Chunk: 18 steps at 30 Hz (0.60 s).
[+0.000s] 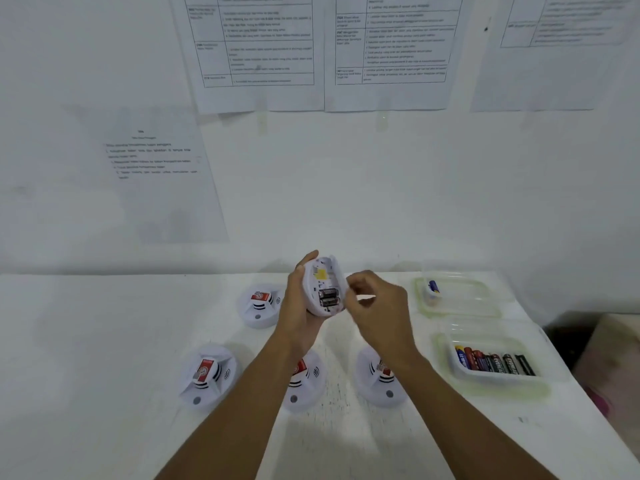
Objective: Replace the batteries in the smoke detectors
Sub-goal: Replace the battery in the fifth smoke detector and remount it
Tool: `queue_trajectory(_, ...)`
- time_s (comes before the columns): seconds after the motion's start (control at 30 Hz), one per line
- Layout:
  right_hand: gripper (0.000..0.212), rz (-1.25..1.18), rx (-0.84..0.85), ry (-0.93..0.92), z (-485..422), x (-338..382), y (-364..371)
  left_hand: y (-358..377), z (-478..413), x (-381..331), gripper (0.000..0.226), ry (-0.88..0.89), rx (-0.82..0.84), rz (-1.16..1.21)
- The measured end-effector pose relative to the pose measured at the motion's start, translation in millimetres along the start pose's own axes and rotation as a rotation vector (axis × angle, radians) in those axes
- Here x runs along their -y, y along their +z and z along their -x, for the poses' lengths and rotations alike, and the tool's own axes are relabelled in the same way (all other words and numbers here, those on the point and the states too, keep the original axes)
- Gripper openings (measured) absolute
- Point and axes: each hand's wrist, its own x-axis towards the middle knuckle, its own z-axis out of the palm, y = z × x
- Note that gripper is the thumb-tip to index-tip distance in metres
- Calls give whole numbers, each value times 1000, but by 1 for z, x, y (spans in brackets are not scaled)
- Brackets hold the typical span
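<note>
White wall (346,188) hung with printed paper sheets (256,53) rose behind the white desk (104,341) where I worked. My left hand (298,306) gripped a round white plastic smoke detector (323,271) from the side, lifted above the desk with its open back turned toward me. Two dark cylindrical batteries (328,297) sat side by side in its compartment. My right hand (377,306) hovered just beside the detector's right edge with thumb and fingers curled toward each other. It was blurred, and I could not tell whether it pinched anything. Four more white detectors lay face up on the desk: one at the back (259,304), one at front left (207,375), and two (304,379) (381,379) partly hidden under my forearms. To the right stood a clear plastic tub (485,306) holding a single blue-and-white battery (433,289). Nearer me, a second clear tub (450,382) held a row of mixed batteries (495,363). I judged the step to be getting the cells out of the held unit. To do it well I needed to brace the shell firmly, pry at one battery's end with a fingertip, and note the polarity marks before anything went back in.
</note>
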Motion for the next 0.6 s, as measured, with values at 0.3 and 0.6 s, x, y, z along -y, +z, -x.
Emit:
queue_trajectory(0.3, 20, 373, 210, 163, -48, -81, -29, -33, -1, -9, 36, -46, -42, 208)
queue_trajectory(0.6, 18, 472, 293, 260, -53, -112, -9, -33, 7, -6, 42, -107, -35, 198)
